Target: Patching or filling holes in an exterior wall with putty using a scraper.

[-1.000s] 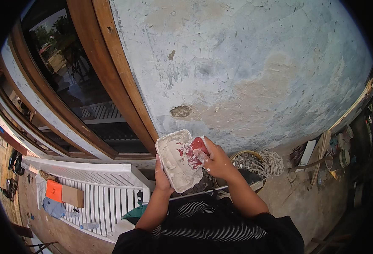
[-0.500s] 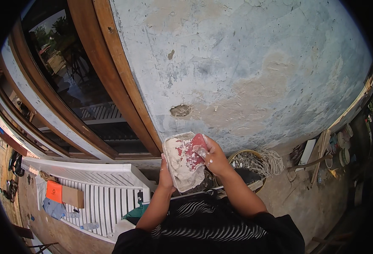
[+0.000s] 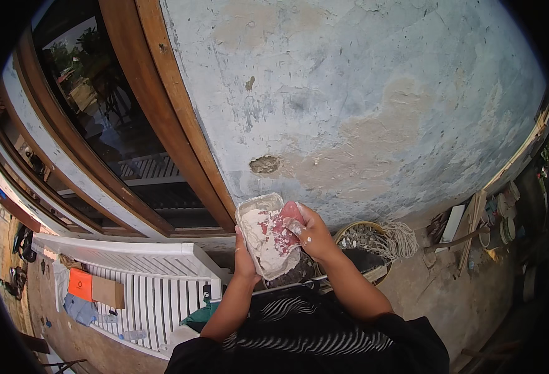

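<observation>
My left hand (image 3: 244, 258) grips the left side of a small white rectangular tray (image 3: 280, 272), its thumb along the edge. Thick off-white putty (image 3: 257, 239) fills much of the tray. In my right hand (image 3: 315, 235) is a red flat scraper (image 3: 291, 213), pinched and smeared with putty, its blade down over the putty at the tray's right side. The fingers behind it are partly hidden, and putty spots my skin. Beyond the tray stands a pale blue wall (image 3: 324, 68) with beige patches (image 3: 380, 134) and a rough hole (image 3: 265, 164).
Left of the wall is a brown wooden window frame (image 3: 187, 124). A white slatted bench (image 3: 156, 283) at lower left holds an orange box (image 3: 80, 284), a brown box (image 3: 107, 293) and bottles. A yellow-rimmed basket of rubble (image 3: 360, 234) and coiled rope (image 3: 401, 240) lie right of my hands.
The tray has shifted slightly left. My right hand and the scraper have moved a little downward over the putty; both hands keep their holds.
</observation>
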